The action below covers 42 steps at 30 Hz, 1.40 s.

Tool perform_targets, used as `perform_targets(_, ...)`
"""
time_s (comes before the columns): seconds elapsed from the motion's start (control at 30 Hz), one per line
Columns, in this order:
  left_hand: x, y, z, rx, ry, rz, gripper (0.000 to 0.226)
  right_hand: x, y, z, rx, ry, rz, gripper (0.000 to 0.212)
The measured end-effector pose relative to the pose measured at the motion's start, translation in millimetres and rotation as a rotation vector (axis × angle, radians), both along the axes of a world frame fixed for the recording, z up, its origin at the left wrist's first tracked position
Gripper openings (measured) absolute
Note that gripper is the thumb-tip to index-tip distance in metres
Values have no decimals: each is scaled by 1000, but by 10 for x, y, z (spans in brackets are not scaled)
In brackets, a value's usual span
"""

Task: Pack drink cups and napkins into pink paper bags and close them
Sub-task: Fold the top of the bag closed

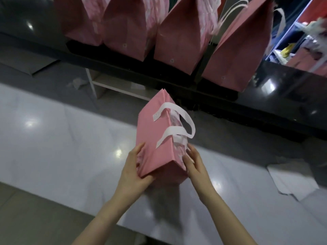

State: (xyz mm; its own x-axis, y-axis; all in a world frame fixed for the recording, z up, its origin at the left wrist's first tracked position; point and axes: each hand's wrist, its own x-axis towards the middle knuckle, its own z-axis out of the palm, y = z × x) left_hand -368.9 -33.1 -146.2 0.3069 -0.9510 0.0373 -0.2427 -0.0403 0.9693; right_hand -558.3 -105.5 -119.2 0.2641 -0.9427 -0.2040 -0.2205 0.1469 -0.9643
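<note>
left of my left grip (134, 167) the white surface (53, 138) lies open, and i could pass there freely. the pink bag (154, 138) fills the gap between it and my right grip (194, 165), its white handles (174, 129) looping out rightward. ahead a row of standing bags (177, 38) lines the dark ledge (274, 106), and white sheets (292, 181) lie at right.

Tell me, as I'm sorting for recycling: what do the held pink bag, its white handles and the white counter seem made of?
Pink bag: matte paper, judging by crisp folds and dull, creased panels. Handles: flat white strips, probably paper, their ends stuck on the outside. Counter: glossy white, maybe stone or laminate; it mirrors lights.
</note>
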Motion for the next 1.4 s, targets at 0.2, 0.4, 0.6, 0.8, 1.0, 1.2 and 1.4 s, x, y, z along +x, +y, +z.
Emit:
perform_targets(0.2,99,-6,-171,131,114,23,98,-124,240,-231,19,-73,141,52)
perform_targets(0.4,-99,114,-135,117,134,28,121,-128,369,-292,-240,159,210,81)
perform_targets(0.6,-145,402,76,-22,85,111,102,-38,500,-100,-428,138,193,93)
perform_targets(0.8,125,817,543,-114,-91,248,93,305,673,399,-536,39,270,93)
perform_targets(1.0,694,1155,1089,-208,-299,406,88,959,890,943,-616,6,352,98)
perform_targets(1.2,1575,1352,1539,-279,-377,434,87,1851,1013,1384,-672,-28,376,101)
perform_targets(1.4,2810,1588,1838,-323,-409,433,88,3092,1220,1516,-752,-107,371,104)
